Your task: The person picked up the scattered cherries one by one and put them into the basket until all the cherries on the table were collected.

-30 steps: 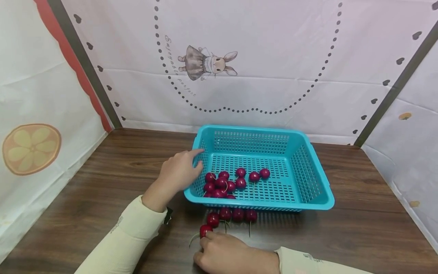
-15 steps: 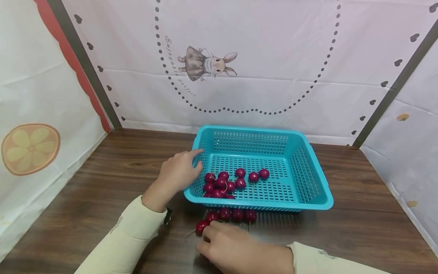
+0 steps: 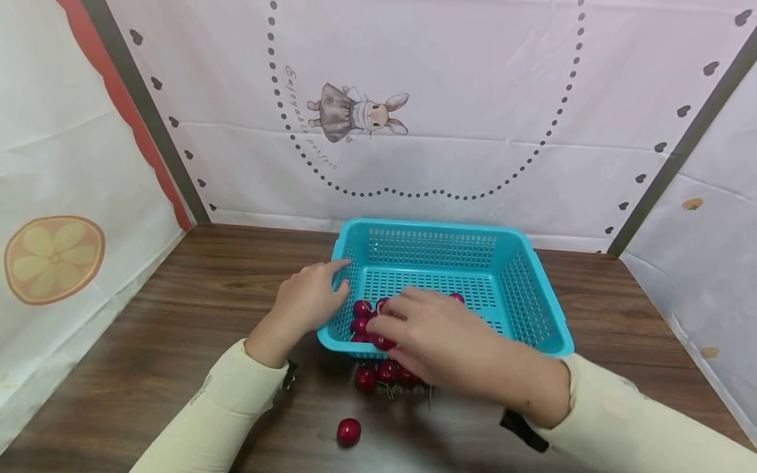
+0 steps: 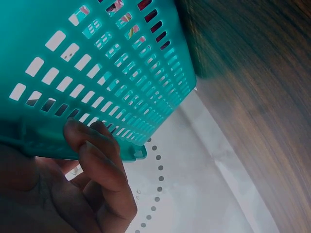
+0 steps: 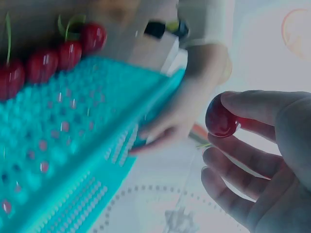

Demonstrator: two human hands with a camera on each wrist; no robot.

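Observation:
A turquoise plastic basket (image 3: 427,226) with slotted walls stands on the table. My left hand (image 3: 307,299) grips its left rim; in the left wrist view, fingers (image 4: 104,167) curl at the rim from outside. My right hand (image 3: 440,335) is above the basket's near side and pinches a red cherry (image 5: 221,116) between thumb and fingertips. Several cherries (image 3: 362,309) lie inside the basket at the left, partly hidden behind the right hand. Outside the near wall sits a row of cherries (image 3: 387,372) with green stems. One lone cherry (image 3: 349,432) rests nearer to me.
Dark wood-grain table (image 3: 236,276) surrounds the basket. Behind it rises a pale printed cloth wall (image 3: 461,79) close to the basket's far rim. Cloth walls also stand at left and right.
My right hand has risen from the table to above the basket with a cherry. A lone cherry now lies closer to me, apart from the row. My left hand stays in place.

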